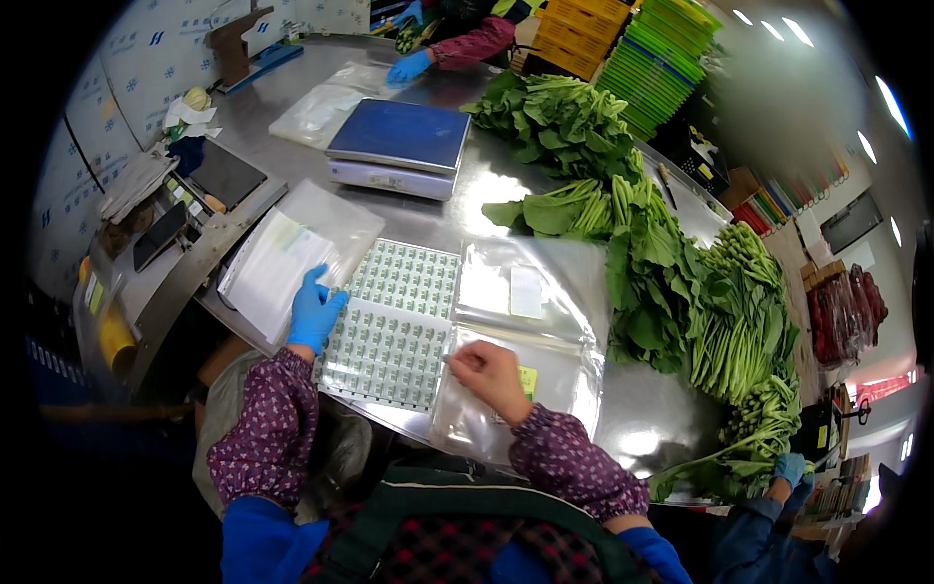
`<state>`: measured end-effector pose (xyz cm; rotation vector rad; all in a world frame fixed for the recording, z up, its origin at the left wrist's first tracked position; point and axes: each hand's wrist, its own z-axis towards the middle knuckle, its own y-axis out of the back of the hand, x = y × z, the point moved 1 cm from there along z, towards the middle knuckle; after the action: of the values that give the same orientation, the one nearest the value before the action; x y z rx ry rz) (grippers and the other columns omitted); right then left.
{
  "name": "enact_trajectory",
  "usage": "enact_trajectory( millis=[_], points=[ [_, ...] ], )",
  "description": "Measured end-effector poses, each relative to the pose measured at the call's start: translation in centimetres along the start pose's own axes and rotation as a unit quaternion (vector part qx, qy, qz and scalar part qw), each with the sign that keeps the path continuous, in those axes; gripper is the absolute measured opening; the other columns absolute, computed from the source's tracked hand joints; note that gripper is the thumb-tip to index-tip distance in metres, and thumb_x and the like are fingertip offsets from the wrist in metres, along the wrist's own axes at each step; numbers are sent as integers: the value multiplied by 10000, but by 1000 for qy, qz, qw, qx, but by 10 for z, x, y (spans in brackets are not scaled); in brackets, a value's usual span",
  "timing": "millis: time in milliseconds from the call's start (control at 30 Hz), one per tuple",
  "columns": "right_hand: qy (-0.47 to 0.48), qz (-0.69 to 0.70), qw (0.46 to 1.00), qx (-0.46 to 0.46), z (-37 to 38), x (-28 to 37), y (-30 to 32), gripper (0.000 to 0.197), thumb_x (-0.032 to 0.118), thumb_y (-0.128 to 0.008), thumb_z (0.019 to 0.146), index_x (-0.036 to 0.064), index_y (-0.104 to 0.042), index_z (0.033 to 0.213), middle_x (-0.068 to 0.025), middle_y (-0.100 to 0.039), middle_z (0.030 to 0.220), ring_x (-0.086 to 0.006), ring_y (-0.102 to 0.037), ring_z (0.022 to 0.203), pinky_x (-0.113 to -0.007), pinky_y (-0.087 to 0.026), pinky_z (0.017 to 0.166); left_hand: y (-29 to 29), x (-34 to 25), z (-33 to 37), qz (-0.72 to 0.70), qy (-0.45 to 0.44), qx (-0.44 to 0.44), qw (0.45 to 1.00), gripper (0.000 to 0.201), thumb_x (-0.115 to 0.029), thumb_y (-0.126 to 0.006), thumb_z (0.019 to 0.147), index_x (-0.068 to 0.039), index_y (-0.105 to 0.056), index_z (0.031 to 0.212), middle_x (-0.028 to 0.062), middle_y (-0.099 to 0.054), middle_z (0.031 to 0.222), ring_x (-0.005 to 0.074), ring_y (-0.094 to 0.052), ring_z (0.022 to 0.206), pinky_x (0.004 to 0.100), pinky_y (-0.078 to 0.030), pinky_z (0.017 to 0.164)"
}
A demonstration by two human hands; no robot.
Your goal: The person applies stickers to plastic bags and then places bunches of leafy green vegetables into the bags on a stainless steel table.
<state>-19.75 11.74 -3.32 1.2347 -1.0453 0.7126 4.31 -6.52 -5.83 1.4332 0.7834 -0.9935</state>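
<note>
My left hand (316,311), in a blue glove, rests with fingers apart on the left edge of a sheet of small green-and-white labels (384,352). A second label sheet (407,275) lies just beyond it. My bare right hand (491,380) is over the right side of the near sheet, thumb and fingertips pinched together. Whatever is between those fingertips is too small to make out. Under and beside that hand lie clear plastic bags (477,419), one with a yellow label (527,381). Farther off, another clear bag (574,277) has a white label (525,292).
A scale (399,136) with a blue top stands beyond the sheets. Bundles of leafy greens (671,282) line the right side of the steel table (632,428). White papers (277,277) lie left. Across the table is a co-worker's blue-gloved hand (409,66); another person's gloved hand (788,469) is lower right.
</note>
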Motion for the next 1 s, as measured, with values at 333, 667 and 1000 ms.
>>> enact_trajectory(
  millis=[333, 667, 1000],
  points=[
    [-232, 108, 953, -164, -87, -68, 74, 172, 138, -711, 776, -21, -646, 789, 15, -589, 624, -17, -480, 517, -166, -364, 461, -39, -56, -46, -14, -192, 141, 971, 301, -84, -614, 824, -47, -598, 1123, 86, -613, 880, 170, -584, 804, 288, -477, 754],
    [-240, 107, 950, -169, -101, -73, 77, 188, 151, -723, 755, -25, -657, 770, 21, -590, 631, -29, -483, 553, -186, -388, 506, -76, -60, -79, 14, -164, 292, 942, 202, -113, -603, 849, -33, -663, 1024, 94, -669, 922, 161, -625, 840, 276, -492, 765],
    [-207, 22, 961, -185, -95, -93, 75, 202, 163, -712, 743, -32, -663, 762, -42, -627, 616, -68, -545, 545, -220, -441, 523, -93, -60, -89, 2, -144, 319, 937, 191, -175, -624, 845, -37, -672, 968, 99, -670, 865, 174, -631, 785, 280, -495, 724]
  ],
)
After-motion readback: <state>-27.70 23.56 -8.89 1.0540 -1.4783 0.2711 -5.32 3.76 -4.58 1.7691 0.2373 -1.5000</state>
